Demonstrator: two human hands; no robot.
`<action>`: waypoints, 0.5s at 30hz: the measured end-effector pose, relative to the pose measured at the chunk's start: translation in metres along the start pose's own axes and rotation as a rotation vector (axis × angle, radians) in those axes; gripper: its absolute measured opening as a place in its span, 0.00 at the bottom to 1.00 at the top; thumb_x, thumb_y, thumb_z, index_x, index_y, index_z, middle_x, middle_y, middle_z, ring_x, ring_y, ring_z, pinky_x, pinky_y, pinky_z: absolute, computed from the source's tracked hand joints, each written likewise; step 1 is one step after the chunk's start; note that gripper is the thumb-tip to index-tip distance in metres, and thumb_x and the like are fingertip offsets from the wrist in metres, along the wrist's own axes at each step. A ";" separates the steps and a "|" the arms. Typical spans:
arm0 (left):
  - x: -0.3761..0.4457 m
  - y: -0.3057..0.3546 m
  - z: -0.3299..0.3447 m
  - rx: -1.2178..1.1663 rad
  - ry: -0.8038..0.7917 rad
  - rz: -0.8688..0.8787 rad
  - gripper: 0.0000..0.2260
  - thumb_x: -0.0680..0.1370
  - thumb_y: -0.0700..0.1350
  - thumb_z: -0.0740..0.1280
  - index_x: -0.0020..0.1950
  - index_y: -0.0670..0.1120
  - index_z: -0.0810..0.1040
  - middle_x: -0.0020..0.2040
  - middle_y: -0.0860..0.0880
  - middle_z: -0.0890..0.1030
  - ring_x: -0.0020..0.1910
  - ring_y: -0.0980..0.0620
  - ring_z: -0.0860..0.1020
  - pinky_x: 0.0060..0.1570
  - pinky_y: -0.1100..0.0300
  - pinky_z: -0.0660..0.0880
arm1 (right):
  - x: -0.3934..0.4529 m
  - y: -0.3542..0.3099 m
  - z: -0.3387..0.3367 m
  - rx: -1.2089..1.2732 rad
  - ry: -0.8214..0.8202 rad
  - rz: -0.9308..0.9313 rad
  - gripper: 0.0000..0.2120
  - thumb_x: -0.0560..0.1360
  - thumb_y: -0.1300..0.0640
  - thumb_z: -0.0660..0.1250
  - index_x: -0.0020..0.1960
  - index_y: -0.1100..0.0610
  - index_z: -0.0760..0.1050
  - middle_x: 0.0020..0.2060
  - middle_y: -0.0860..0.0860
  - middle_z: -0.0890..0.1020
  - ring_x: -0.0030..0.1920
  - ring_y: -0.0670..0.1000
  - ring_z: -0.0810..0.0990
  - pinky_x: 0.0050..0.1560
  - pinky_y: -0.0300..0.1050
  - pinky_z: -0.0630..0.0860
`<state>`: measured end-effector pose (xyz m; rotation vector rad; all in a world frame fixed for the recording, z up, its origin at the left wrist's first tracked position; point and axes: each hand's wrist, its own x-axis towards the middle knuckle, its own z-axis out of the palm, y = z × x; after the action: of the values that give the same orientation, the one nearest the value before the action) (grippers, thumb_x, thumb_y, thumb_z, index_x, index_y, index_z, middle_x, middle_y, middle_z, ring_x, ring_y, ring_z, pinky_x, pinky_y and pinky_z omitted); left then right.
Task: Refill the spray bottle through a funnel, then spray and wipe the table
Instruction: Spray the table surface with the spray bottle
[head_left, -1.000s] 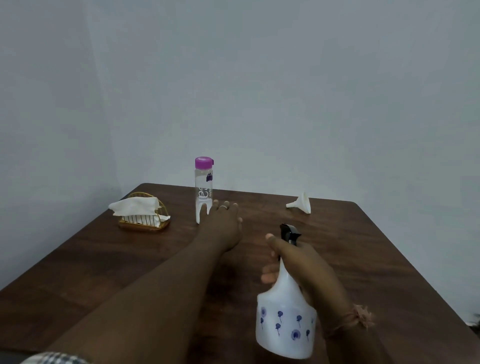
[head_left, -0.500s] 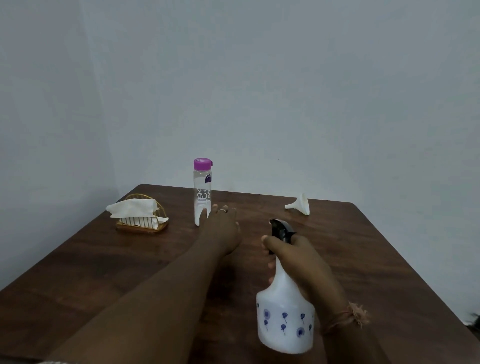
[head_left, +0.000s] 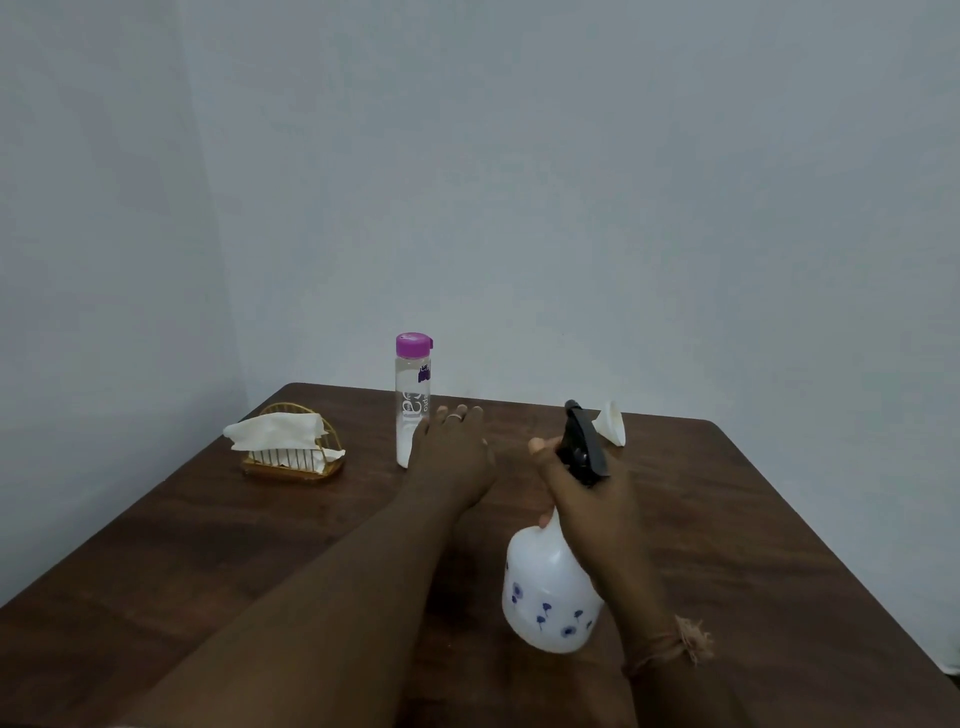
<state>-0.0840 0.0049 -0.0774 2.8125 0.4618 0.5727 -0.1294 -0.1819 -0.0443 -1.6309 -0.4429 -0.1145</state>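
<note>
While the right hand (head_left: 587, 499) grips its neck, fingers curled below the black trigger, the white flower-printed sprayer (head_left: 548, 592) tilts above the wooden table (head_left: 753, 519). Left hand (head_left: 452, 457), fingers straight and together, reaches beside a clear pink-capped bottle (head_left: 413, 400). White funnel (head_left: 612, 422) lies behind.

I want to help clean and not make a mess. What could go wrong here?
1. The left hand reaches right beside the tall water bottle; a bump might tip it over.
2. The right hand holds the spray bottle tilted by its neck, so it could slip.
3. The funnel lies near the table edge and could roll off.
</note>
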 end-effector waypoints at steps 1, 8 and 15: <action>0.000 0.002 -0.002 0.004 0.006 0.002 0.25 0.82 0.48 0.57 0.79 0.48 0.62 0.80 0.46 0.65 0.80 0.45 0.59 0.78 0.47 0.55 | 0.001 0.001 0.002 0.006 0.026 -0.021 0.10 0.77 0.52 0.73 0.44 0.59 0.79 0.32 0.59 0.80 0.28 0.52 0.80 0.31 0.42 0.79; -0.005 0.009 -0.005 0.008 -0.037 -0.001 0.25 0.81 0.48 0.57 0.80 0.47 0.62 0.80 0.45 0.64 0.81 0.43 0.58 0.79 0.46 0.54 | 0.004 0.012 -0.001 -0.082 -0.045 0.232 0.12 0.74 0.51 0.75 0.45 0.61 0.83 0.36 0.59 0.84 0.37 0.58 0.84 0.46 0.60 0.83; -0.010 0.015 -0.014 0.014 -0.069 -0.010 0.26 0.81 0.47 0.57 0.80 0.45 0.61 0.81 0.45 0.62 0.81 0.43 0.56 0.80 0.46 0.52 | -0.002 0.015 0.000 -0.112 -0.016 0.307 0.13 0.74 0.50 0.75 0.41 0.61 0.83 0.34 0.58 0.86 0.33 0.54 0.83 0.48 0.62 0.83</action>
<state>-0.0952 -0.0103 -0.0637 2.8309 0.4684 0.4711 -0.1261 -0.1833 -0.0588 -1.7916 -0.1965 0.1064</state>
